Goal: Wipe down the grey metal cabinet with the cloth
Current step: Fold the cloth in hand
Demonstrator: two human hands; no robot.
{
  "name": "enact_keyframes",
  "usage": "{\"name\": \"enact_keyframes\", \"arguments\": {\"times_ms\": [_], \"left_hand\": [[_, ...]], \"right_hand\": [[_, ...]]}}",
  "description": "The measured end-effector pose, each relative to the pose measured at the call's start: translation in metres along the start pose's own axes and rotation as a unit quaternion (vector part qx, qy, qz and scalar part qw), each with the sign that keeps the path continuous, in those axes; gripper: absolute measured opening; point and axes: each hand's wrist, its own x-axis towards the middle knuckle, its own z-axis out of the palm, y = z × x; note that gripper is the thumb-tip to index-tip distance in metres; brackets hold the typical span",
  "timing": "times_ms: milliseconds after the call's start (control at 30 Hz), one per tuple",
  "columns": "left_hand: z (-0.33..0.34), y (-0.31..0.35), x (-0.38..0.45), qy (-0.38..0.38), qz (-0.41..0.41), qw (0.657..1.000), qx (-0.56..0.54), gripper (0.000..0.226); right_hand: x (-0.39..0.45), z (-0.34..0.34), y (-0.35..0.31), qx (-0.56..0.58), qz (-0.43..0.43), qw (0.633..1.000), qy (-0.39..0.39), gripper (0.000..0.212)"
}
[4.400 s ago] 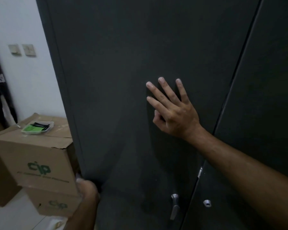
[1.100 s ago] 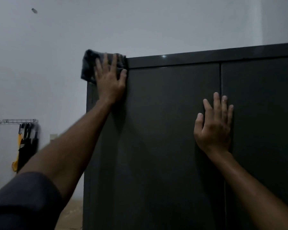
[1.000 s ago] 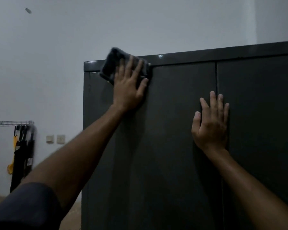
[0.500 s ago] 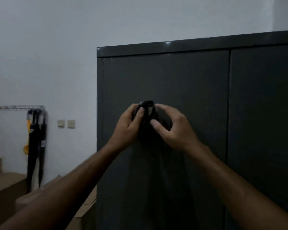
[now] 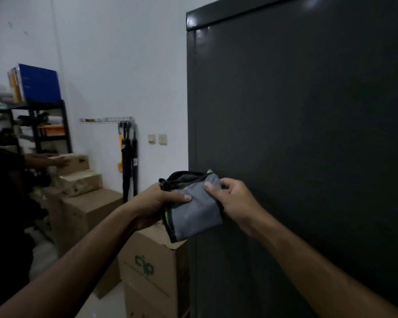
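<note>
The left hand grips the cloth from the left, thumb laid across its grey face and fingers curled behind. The right hand pinches the cloth's upper right corner between thumb and curled fingers. The cloth sits at the centre of the frame, folded, grey with a dark edge and a thin green stripe, held in the air just in front of the cabinet's left edge; whether it touches the metal cannot be told. The cabinet fills the right half of the frame, dark grey, its top corner at upper centre. Just beside it at lower centre stands a box with green lettering, with more boxes stacked at centre left. Umbrellas hang on the white wall beside two switches. A shelf with a blue binder stands at upper left, and another person's arm reaches toward the boxes.
</note>
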Motion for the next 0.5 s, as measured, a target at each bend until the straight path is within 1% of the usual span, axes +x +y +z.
{"name": "enact_keyframes", "arguments": {"times_ms": [67,167,200,233,300,333,367,400,467,500], "left_hand": [[-0.014,-0.02,-0.007,0.051,-0.001,0.999,0.013,0.04],[-0.036,-0.044,-0.014,0.081,0.009,0.996,0.029,0.037],[-0.043,-0.052,-0.016,0.087,0.012,0.996,0.032,0.037],[-0.05,-0.059,-0.017,0.093,0.014,0.995,0.029,0.038],[-0.064,-0.074,-0.017,0.089,0.01,0.996,0.016,0.038],[-0.071,-0.08,-0.016,0.083,0.007,0.996,0.009,0.035],[-0.078,-0.087,-0.014,0.084,0.001,0.996,0.004,0.03],[-0.087,-0.093,-0.011,0.091,-0.005,0.996,0.0,0.027],[-0.106,-0.104,-0.001,0.096,-0.016,0.995,0.002,0.026],[-0.116,-0.109,0.005,0.084,-0.019,0.996,0.014,0.027]], "right_hand": [[0.003,0.018,0.018,0.008,0.005,1.0,-0.017,0.026],[0.007,0.043,0.044,0.012,0.025,0.999,-0.017,0.026],[0.007,0.049,0.051,0.014,0.035,0.999,-0.021,0.032],[0.008,0.055,0.059,0.013,0.045,0.998,-0.03,0.044],[0.011,0.064,0.073,0.002,0.06,0.997,-0.05,0.075],[0.014,0.069,0.079,-0.005,0.064,0.996,-0.055,0.082],[0.018,0.074,0.086,-0.009,0.061,0.997,-0.056,0.081],[0.023,0.079,0.092,-0.012,0.051,0.997,-0.053,0.074],[0.036,0.091,0.107,-0.03,0.025,0.998,-0.04,0.054],[0.043,0.099,0.114,-0.044,0.018,0.998,-0.031,0.044]]}}
